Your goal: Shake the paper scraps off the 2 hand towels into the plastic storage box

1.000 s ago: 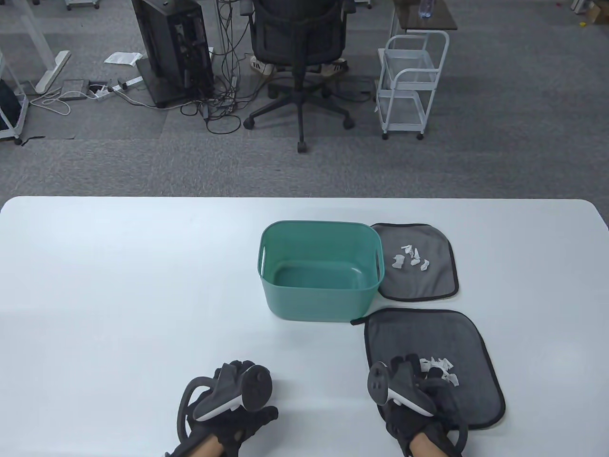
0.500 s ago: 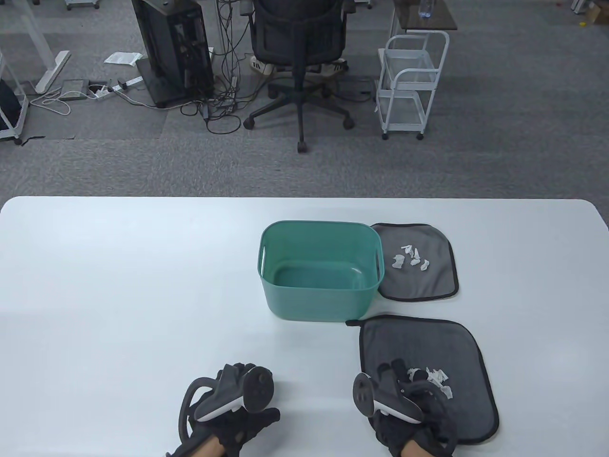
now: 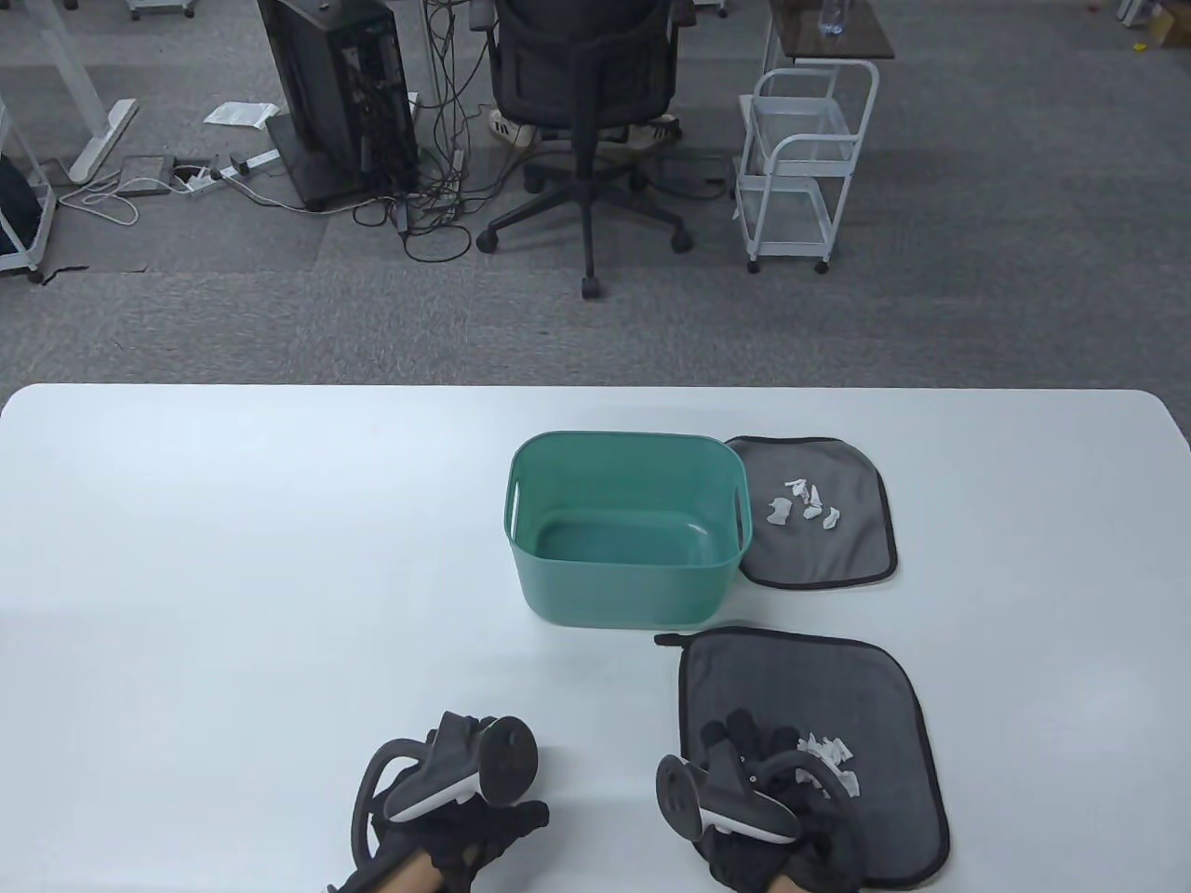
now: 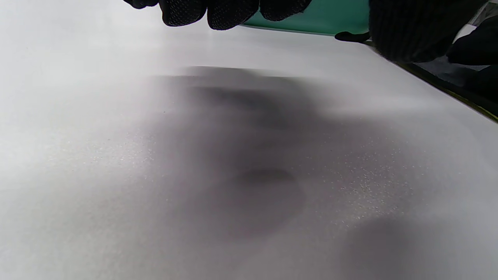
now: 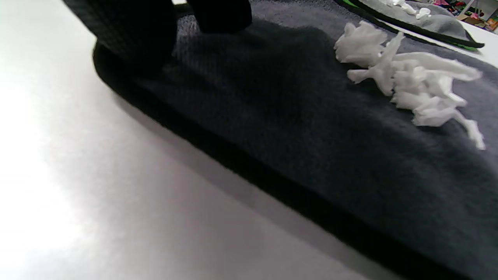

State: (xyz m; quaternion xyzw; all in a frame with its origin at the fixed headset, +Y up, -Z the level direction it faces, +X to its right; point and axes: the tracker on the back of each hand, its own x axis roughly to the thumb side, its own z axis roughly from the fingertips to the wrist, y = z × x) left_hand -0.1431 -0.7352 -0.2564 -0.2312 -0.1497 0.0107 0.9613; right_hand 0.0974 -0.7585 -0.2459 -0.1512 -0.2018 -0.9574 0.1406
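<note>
A teal plastic storage box (image 3: 625, 595) stands mid-table, nothing inside. The far grey hand towel (image 3: 837, 549) lies flat to its right with several white paper scraps (image 3: 805, 500) on it. In front of the box the near grey towel (image 3: 837, 688) lies flat with a scrap pile (image 3: 831, 752). My right hand (image 3: 744, 744) presses on this towel's left part, fingers (image 5: 136, 35) laid on the cloth (image 5: 311, 128) close to its edge, scraps (image 5: 408, 85) just beyond. On the bare table to the left rests my left hand (image 3: 484, 823), holding nothing, its fingers (image 4: 225, 11) relaxed.
The white table (image 3: 233, 558) stretches wide to the left of the box. Past its far edge stand an office chair (image 3: 586, 84), a white wire cart (image 3: 805, 167) and a computer tower (image 3: 340, 93) with cables on the carpet.
My right hand has slid left and toward me, and the near towel with its scraps has moved left along with it. The left hand has stayed put.
</note>
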